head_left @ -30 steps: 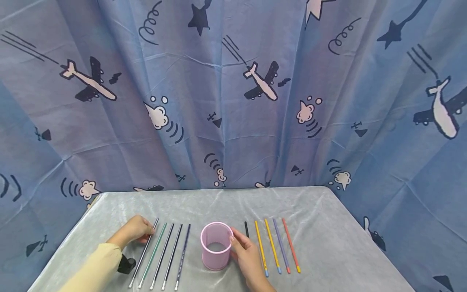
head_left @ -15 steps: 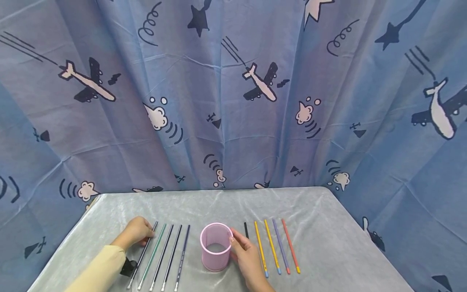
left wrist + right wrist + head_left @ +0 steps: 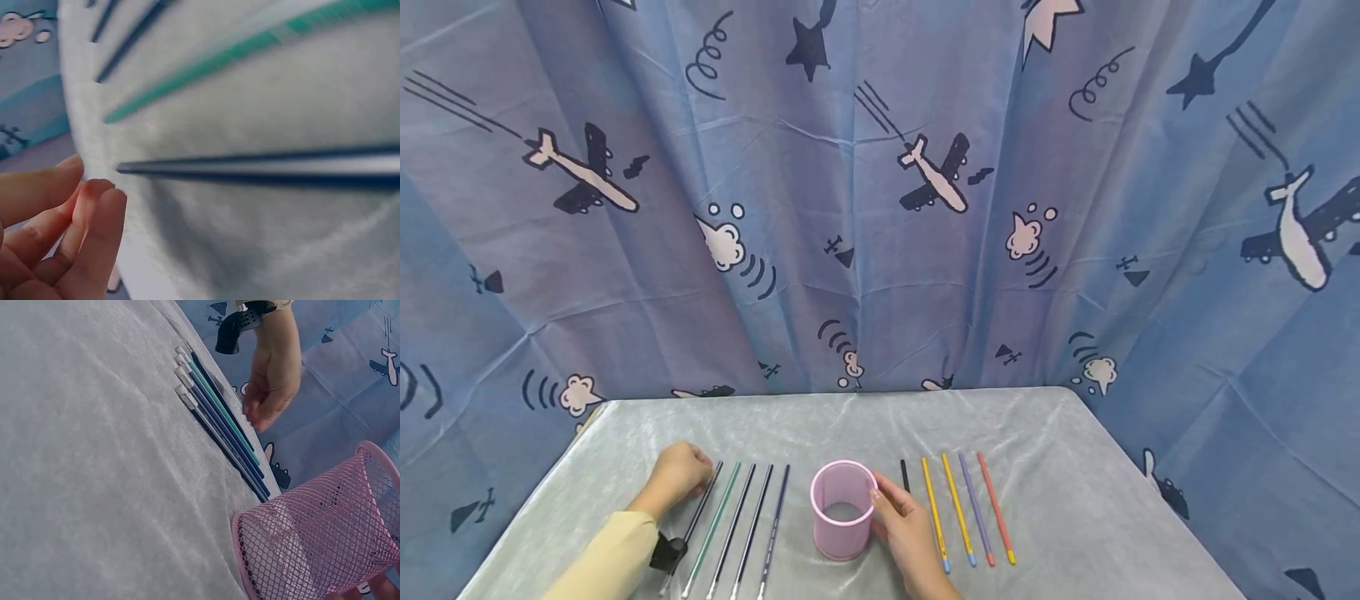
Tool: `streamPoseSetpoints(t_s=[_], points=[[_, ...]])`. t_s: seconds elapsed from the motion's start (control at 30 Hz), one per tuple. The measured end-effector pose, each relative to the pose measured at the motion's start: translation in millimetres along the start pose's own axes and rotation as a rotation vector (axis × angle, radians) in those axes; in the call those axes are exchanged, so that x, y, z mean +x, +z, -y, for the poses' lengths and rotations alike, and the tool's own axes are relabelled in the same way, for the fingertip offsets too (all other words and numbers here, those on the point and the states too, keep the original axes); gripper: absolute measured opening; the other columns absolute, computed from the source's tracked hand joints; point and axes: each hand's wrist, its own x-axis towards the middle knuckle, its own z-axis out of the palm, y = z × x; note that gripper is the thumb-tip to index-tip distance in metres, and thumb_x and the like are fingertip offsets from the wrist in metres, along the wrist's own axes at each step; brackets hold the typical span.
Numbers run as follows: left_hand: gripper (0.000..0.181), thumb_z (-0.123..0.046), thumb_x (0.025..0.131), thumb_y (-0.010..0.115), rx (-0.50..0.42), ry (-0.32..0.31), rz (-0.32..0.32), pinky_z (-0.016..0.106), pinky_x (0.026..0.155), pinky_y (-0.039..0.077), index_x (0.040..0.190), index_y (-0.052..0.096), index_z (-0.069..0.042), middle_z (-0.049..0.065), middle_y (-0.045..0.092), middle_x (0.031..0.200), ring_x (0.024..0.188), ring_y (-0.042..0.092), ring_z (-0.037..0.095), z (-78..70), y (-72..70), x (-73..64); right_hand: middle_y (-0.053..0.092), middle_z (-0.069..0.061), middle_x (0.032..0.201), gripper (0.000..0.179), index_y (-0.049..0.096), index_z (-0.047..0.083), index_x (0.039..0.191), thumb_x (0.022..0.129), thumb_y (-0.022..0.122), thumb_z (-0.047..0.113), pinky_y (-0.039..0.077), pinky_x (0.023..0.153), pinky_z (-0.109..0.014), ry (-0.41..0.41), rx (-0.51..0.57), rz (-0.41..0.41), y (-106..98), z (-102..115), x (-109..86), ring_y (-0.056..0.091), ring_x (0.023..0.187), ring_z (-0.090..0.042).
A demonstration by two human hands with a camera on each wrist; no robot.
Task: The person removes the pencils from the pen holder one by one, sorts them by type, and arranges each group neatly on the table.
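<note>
My left hand (image 3: 677, 479) hovers at the far end of a dark blue and silver pencil (image 3: 702, 505), the leftmost of a row. In the left wrist view, thumb and fingers are loosely bent beside the pencil's tip, with nothing between them. A green pencil (image 3: 206, 69) lies alongside. With my right hand (image 3: 908, 533) I hold a pink mesh pencil cup (image 3: 840, 535) by its right side, thumb at the rim and fingers behind. The cup stands upright, and no pencils show in it.
Several dark pencils (image 3: 775, 528) with white erasers continue the left row. Right of the cup lie a black pencil (image 3: 905, 477), yellow pencils (image 3: 934, 512), a purple one (image 3: 976, 510) and a red one (image 3: 996, 510). A patterned curtain (image 3: 880, 275) hangs behind the grey-covered table (image 3: 1075, 475).
My left hand has let go of the leftmost pencil and drawn slightly away from it. That pencil has slid a little toward me. My right hand and the cup have stayed in place.
</note>
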Motion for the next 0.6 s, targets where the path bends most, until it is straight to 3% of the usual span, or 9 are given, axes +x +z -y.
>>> streamPoseSetpoints(t_s=[0.13,0.3,0.47,0.6], points=[[0.011,-0.002,0.084,0.066,-0.111,0.02,-0.041,0.023,0.054,0.053,0.086,0.07,0.009,0.003,0.066,0.063,0.058,0.059,0.01,-11.0,-5.4,-0.2,0.057,-0.022,0.14,0.049,0.053,-0.002,0.139,0.1,0.06,0.025,0.059,0.091,-0.042,-0.019,0.004,0.003,0,0,1.1,0.059,0.119,-0.019],[0.02,-0.006,0.089,0.065,-0.214,0.018,-0.063,0.03,0.066,0.062,0.099,0.069,0.012,0.017,0.075,0.083,0.072,0.071,0.019,-21.4,-8.0,-3.5,0.056,-0.022,0.142,0.048,0.052,-0.002,0.14,0.101,0.059,0.025,0.059,0.093,-0.043,-0.012,-0.001,0.006,-2,-2,1.8,0.058,0.122,-0.022],[0.029,-0.012,0.095,0.058,-0.149,0.078,-0.117,0.04,0.074,0.059,0.113,0.067,0.009,0.023,0.074,0.101,0.09,0.071,0.034,-28.7,-7.0,-8.3,0.056,-0.022,0.142,0.048,0.053,-0.001,0.14,0.101,0.059,0.025,0.059,0.093,-0.044,-0.007,-0.028,0.008,-6,-2,4.2,0.059,0.124,-0.028],[0.034,-0.018,0.099,0.053,-0.099,0.113,-0.138,0.048,0.083,0.056,0.121,0.065,0.006,0.026,0.069,0.117,0.106,0.065,0.041,-34.2,-7.5,-12.5,0.061,-0.021,0.136,0.045,0.058,0.001,0.136,0.099,0.061,0.024,0.057,0.095,-0.044,-0.034,-0.142,-0.042,-11,7,5.7,0.06,0.122,-0.033]])
